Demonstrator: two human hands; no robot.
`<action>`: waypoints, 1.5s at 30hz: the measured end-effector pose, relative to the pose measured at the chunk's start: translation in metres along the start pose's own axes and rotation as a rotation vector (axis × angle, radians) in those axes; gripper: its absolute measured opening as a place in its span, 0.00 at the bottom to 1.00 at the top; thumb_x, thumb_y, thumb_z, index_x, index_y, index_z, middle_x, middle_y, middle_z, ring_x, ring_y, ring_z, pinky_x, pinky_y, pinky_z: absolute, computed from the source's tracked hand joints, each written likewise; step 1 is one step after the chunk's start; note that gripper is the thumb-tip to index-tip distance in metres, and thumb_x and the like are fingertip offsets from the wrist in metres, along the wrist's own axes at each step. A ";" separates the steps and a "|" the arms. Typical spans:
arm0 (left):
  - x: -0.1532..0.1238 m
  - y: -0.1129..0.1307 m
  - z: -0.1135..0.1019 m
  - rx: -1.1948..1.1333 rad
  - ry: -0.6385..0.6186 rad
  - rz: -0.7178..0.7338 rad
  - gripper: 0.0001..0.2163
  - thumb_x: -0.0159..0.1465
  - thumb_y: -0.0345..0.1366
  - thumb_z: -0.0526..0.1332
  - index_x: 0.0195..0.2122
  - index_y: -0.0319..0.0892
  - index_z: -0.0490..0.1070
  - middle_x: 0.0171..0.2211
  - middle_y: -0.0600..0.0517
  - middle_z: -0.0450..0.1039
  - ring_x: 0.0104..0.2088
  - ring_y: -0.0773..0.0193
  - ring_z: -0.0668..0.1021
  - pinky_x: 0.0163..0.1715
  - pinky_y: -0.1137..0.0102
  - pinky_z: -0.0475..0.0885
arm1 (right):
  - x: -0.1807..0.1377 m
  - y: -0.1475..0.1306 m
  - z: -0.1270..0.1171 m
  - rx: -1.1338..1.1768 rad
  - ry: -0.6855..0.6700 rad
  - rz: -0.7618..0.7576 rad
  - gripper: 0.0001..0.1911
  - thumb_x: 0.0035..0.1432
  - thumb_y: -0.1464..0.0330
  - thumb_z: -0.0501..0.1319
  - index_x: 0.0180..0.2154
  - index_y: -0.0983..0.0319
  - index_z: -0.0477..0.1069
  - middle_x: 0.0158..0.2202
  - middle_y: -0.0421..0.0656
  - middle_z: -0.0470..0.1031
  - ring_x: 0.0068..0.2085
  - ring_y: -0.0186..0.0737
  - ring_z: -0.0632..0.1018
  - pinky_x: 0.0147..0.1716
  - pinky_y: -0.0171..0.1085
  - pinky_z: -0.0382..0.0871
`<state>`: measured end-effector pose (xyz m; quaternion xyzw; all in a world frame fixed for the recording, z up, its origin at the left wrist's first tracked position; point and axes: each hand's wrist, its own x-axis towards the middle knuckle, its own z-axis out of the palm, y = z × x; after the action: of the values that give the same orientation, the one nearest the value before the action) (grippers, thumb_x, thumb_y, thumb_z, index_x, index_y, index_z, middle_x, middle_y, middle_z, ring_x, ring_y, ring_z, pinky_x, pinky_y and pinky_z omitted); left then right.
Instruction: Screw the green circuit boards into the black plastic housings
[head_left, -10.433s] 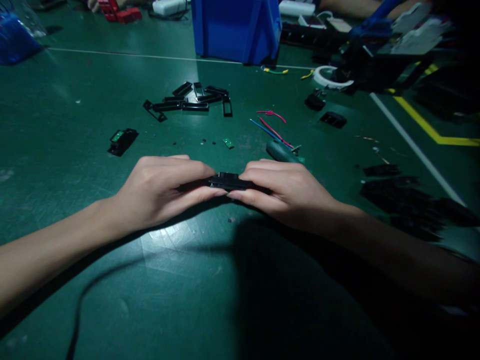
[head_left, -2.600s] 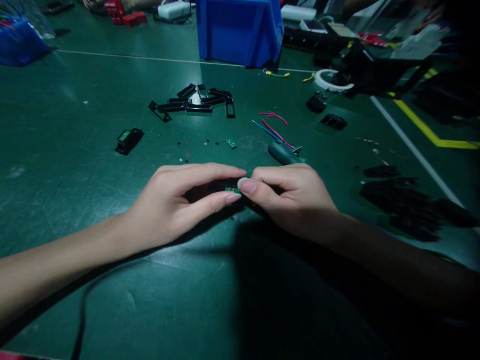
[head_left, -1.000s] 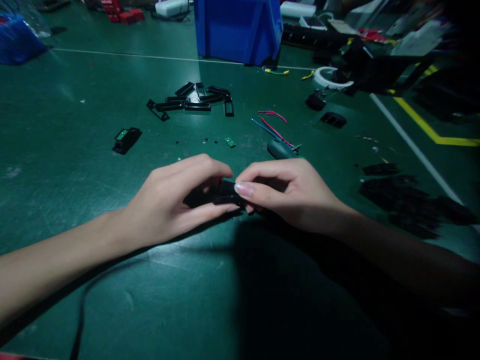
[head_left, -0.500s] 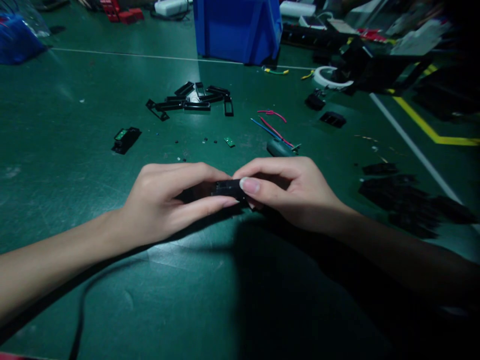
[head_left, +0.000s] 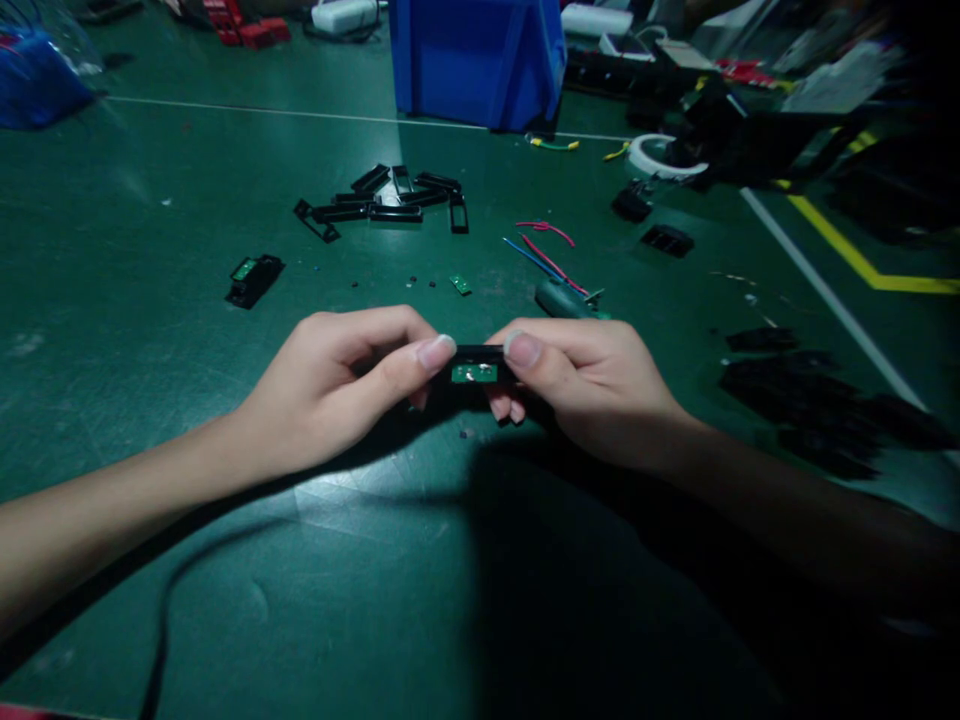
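Observation:
Between my two hands is a small black plastic housing (head_left: 480, 353) with a green circuit board (head_left: 474, 373) showing on the side facing me. My left hand (head_left: 345, 370) pinches its left end, thumb on top and fingers curled behind. At its right end my right hand (head_left: 592, 385) grips it the same way, with some fingertips showing below. Beyond my hands lie a loose small green board (head_left: 460, 285) and several tiny dark bits. A similar black housing with a green board (head_left: 255, 279) rests on the green table to the left.
Several black rectangular frames (head_left: 395, 213) lie farther back, before a blue bin (head_left: 478, 65). Red and blue wires run from a green cylinder (head_left: 562, 298) behind my right hand. A heap of black parts (head_left: 802, 395) is at the right, and a dark cable (head_left: 169, 600) at lower left.
The black housing has been turned so its green board now faces me. My left thumb has moved up from below it onto its upper left end.

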<state>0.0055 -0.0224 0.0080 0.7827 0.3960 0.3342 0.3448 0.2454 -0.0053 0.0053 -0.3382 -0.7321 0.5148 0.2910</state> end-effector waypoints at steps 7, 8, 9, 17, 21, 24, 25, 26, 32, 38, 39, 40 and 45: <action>0.000 -0.002 0.000 -0.015 -0.031 -0.031 0.20 0.79 0.45 0.52 0.31 0.41 0.71 0.24 0.58 0.69 0.24 0.72 0.71 0.27 0.74 0.66 | 0.000 -0.001 -0.001 -0.073 -0.002 0.020 0.28 0.73 0.49 0.55 0.27 0.60 0.71 0.26 0.38 0.72 0.29 0.33 0.71 0.31 0.37 0.62; 0.000 -0.002 0.000 -0.007 -0.040 -0.033 0.21 0.79 0.45 0.51 0.31 0.41 0.70 0.24 0.57 0.68 0.25 0.72 0.71 0.27 0.74 0.66 | 0.000 -0.001 -0.001 -0.085 -0.002 0.020 0.28 0.73 0.48 0.55 0.27 0.59 0.71 0.26 0.38 0.71 0.29 0.33 0.70 0.31 0.37 0.62; 0.000 -0.001 0.001 0.002 -0.050 -0.033 0.21 0.79 0.45 0.50 0.31 0.41 0.70 0.25 0.57 0.68 0.25 0.72 0.71 0.28 0.74 0.66 | 0.000 -0.001 -0.001 -0.092 -0.002 0.020 0.28 0.73 0.48 0.54 0.27 0.59 0.71 0.26 0.38 0.70 0.29 0.33 0.70 0.31 0.37 0.61; -0.002 0.006 0.006 -0.112 -0.036 -0.121 0.24 0.79 0.49 0.48 0.29 0.42 0.67 0.25 0.57 0.66 0.25 0.72 0.69 0.27 0.74 0.64 | -0.006 -0.007 0.014 0.052 0.109 0.153 0.27 0.74 0.49 0.53 0.28 0.60 0.70 0.26 0.37 0.70 0.27 0.33 0.69 0.29 0.37 0.60; -0.002 0.007 0.009 -0.191 -0.022 -0.191 0.26 0.79 0.50 0.47 0.27 0.41 0.66 0.23 0.57 0.64 0.24 0.72 0.66 0.24 0.73 0.62 | -0.009 -0.007 0.022 0.082 0.183 0.187 0.30 0.74 0.46 0.51 0.28 0.59 0.70 0.25 0.38 0.70 0.26 0.33 0.70 0.28 0.37 0.61; -0.002 0.006 0.009 -0.191 -0.028 -0.202 0.25 0.79 0.50 0.48 0.27 0.41 0.66 0.23 0.57 0.64 0.24 0.72 0.65 0.25 0.74 0.62 | -0.008 -0.004 0.022 0.088 0.185 0.182 0.30 0.74 0.46 0.51 0.27 0.59 0.69 0.24 0.37 0.69 0.26 0.32 0.69 0.28 0.37 0.60; -0.002 0.006 0.009 -0.189 -0.029 -0.201 0.25 0.79 0.50 0.48 0.28 0.41 0.66 0.24 0.57 0.64 0.25 0.72 0.66 0.25 0.74 0.63 | -0.008 -0.003 0.022 0.092 0.181 0.179 0.30 0.74 0.47 0.51 0.27 0.59 0.69 0.24 0.36 0.69 0.26 0.31 0.68 0.27 0.37 0.59; -0.002 0.006 0.009 -0.186 -0.028 -0.202 0.25 0.79 0.50 0.47 0.28 0.41 0.66 0.24 0.57 0.64 0.25 0.72 0.66 0.26 0.74 0.63 | -0.007 -0.003 0.022 0.090 0.178 0.175 0.29 0.74 0.47 0.52 0.27 0.59 0.68 0.24 0.36 0.69 0.25 0.31 0.67 0.27 0.37 0.58; -0.003 0.005 0.009 -0.169 -0.026 -0.204 0.24 0.79 0.49 0.47 0.29 0.42 0.65 0.24 0.57 0.62 0.25 0.72 0.64 0.26 0.74 0.62 | -0.007 -0.006 0.022 0.058 0.171 0.182 0.29 0.73 0.46 0.51 0.28 0.59 0.68 0.23 0.36 0.68 0.25 0.31 0.66 0.27 0.37 0.56; -0.003 0.003 0.011 -0.167 -0.034 -0.200 0.23 0.80 0.49 0.46 0.30 0.42 0.63 0.25 0.57 0.60 0.25 0.71 0.62 0.25 0.74 0.61 | -0.008 -0.005 0.023 0.041 0.172 0.194 0.28 0.73 0.46 0.52 0.29 0.59 0.69 0.24 0.37 0.68 0.26 0.32 0.67 0.28 0.38 0.57; -0.003 0.003 0.011 -0.167 -0.035 -0.202 0.22 0.80 0.49 0.46 0.30 0.42 0.63 0.25 0.57 0.60 0.25 0.70 0.62 0.25 0.74 0.61 | -0.008 -0.005 0.023 0.038 0.174 0.197 0.28 0.73 0.46 0.52 0.29 0.59 0.69 0.24 0.37 0.68 0.26 0.33 0.67 0.28 0.38 0.57; -0.003 0.003 0.011 -0.165 -0.034 -0.205 0.22 0.79 0.49 0.46 0.30 0.42 0.62 0.25 0.56 0.60 0.25 0.70 0.63 0.25 0.73 0.62 | -0.008 -0.005 0.023 0.035 0.176 0.201 0.28 0.73 0.46 0.52 0.29 0.59 0.69 0.24 0.37 0.68 0.26 0.33 0.67 0.28 0.38 0.57; -0.004 0.002 0.011 -0.155 -0.029 -0.202 0.22 0.79 0.50 0.47 0.31 0.43 0.62 0.26 0.55 0.60 0.26 0.68 0.64 0.26 0.74 0.64 | -0.008 -0.006 0.022 0.028 0.163 0.201 0.28 0.73 0.47 0.52 0.29 0.59 0.70 0.24 0.37 0.68 0.26 0.34 0.67 0.28 0.38 0.57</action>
<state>0.0128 -0.0295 0.0027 0.7144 0.4409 0.3160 0.4420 0.2324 -0.0255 0.0034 -0.4463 -0.6614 0.5222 0.3011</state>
